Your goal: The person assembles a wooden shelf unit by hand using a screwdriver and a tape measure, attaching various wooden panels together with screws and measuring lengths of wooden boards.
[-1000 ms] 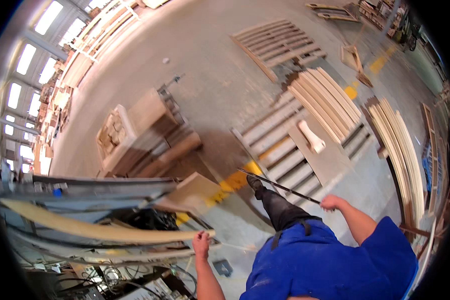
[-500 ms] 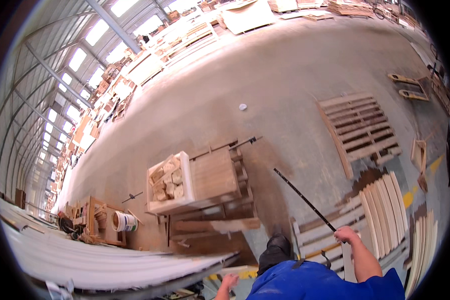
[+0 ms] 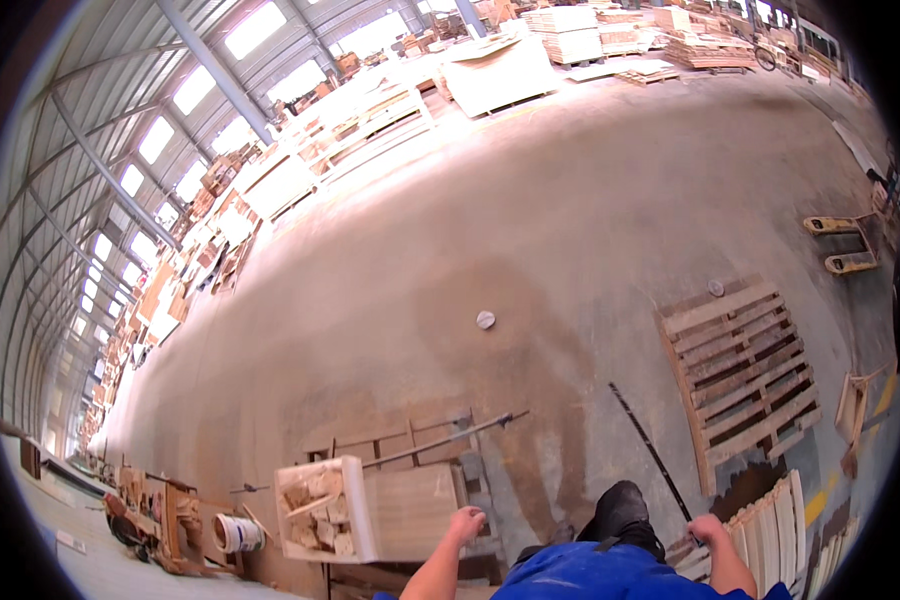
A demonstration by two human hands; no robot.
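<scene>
Right grip (image 3: 708,530) holds a thin black rod (image 3: 653,453); steer it clear of the slatted wooden pallet (image 3: 750,385) ahead; left grip (image 3: 467,523) unreadable.

Toward four o'clock, the right hand (image 3: 708,530) covers the near end of the dark rod (image 3: 655,453), the forearm (image 3: 731,572) part of the slats (image 3: 782,525) — at five, the lower edge crops the blue shirt (image 3: 580,574); toward eleven, glare blurs the far stacks (image 3: 368,118).

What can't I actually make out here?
All in the head view:
- Black rod: held part, hidden by the right hand.
- Left hand: palm, hidden by the back of the hand.
- Blue shirt: cut off by the lower edge.
- Far wood stacks: details too small.
</scene>
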